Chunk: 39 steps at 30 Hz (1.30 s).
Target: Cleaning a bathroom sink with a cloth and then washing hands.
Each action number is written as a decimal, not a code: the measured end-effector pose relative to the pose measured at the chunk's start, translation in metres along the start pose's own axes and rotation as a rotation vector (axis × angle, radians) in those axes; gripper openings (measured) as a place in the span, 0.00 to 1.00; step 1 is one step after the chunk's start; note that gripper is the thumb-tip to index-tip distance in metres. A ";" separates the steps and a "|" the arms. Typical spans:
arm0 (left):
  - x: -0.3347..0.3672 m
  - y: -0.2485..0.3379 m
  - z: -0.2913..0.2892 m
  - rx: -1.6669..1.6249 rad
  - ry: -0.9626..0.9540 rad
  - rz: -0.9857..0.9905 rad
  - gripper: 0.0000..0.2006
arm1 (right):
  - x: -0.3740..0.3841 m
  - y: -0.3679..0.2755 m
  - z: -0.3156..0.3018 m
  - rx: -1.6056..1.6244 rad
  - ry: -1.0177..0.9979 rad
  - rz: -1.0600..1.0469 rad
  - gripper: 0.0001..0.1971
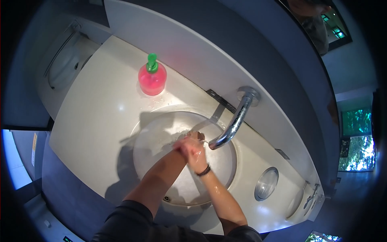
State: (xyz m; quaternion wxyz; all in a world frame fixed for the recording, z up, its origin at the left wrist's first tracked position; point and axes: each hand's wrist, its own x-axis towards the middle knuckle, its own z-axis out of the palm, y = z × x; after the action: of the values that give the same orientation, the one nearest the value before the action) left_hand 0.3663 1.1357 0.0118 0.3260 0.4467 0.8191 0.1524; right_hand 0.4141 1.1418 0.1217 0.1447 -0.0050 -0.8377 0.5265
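Observation:
Both hands are together over the round white washbasin [151,161], beside the mouth of the chrome tap [236,121]. My right hand [194,154], wet and pinkish, lies across my left wrist with its fingers bent round it; those fingers are smeared by motion. Beyond it, only part of my left hand [196,135] shows, and its fingers are too hidden to read. A thin stream of water [206,141] runs from the tap toward the hands. Wet patches glisten on my right forearm, below a dark wristband [204,170].
A pump bottle [152,80] of pink liquid with a green top stands behind the basin on the pale counter [96,109]. Right of the basin, a round metal fitting [266,184] is set in the counter. Another basin [66,66] lies far left; a mirror runs along the upper right.

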 end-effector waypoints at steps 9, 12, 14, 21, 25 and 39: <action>0.004 -0.011 0.052 -0.586 -0.018 0.064 0.13 | -0.022 0.011 -0.033 0.121 -0.019 0.412 0.09; 0.024 -0.050 0.082 -0.374 0.055 0.088 0.17 | 0.003 -0.061 0.015 0.011 0.005 -0.317 0.08; 0.010 -0.011 0.059 -0.504 0.116 0.056 0.18 | -0.006 -0.066 0.007 0.025 0.008 -0.453 0.08; -0.016 0.042 0.024 -1.499 0.754 -0.216 0.16 | -0.029 -0.011 -0.001 -0.189 0.085 -0.248 0.10; 0.007 -0.012 0.031 -0.931 -0.199 -0.303 0.13 | -0.019 -0.067 0.012 0.049 0.006 -0.309 0.09; -0.036 0.039 -0.032 -1.472 0.114 -0.148 0.09 | -0.024 0.034 -0.010 1.620 0.683 0.629 0.19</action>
State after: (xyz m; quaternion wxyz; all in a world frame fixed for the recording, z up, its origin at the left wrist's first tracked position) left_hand 0.3839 1.1290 0.0709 0.5075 0.0474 0.5487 0.6627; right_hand 0.4343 1.1614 0.0903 0.1933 -0.2839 -0.0871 0.9351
